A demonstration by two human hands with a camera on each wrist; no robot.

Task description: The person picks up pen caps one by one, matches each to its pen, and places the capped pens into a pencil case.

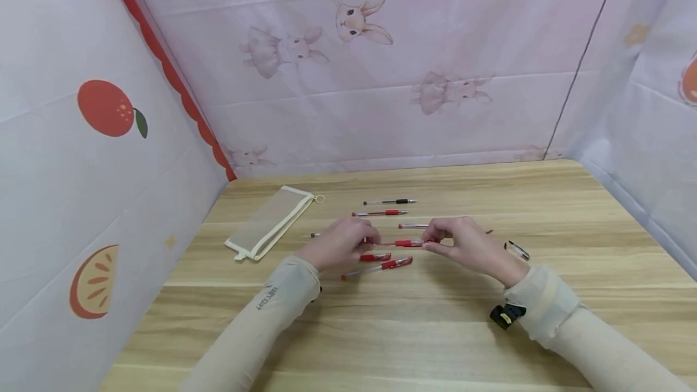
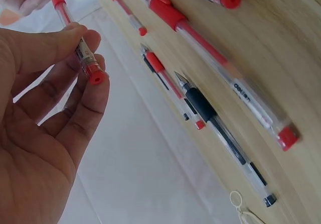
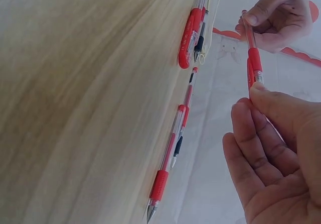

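Note:
A red gel pen is held level above the table between both hands. My left hand pinches its rear end, where the red end plug shows between thumb and fingers. At the tip end, my right hand pinches the pen by thumb and fingertips, beside its red clip. Beneath the hands lie two capped red pens, partly behind the left hand. Farther back are an uncapped black pen and an uncapped red pen. Another red-ended pen runs behind the right hand.
A pale mesh zip pouch with a ring pull lies at the table's back left. Loose pen caps lie right of the right hand. Printed cloth hangs behind and at both sides of the wooden table.

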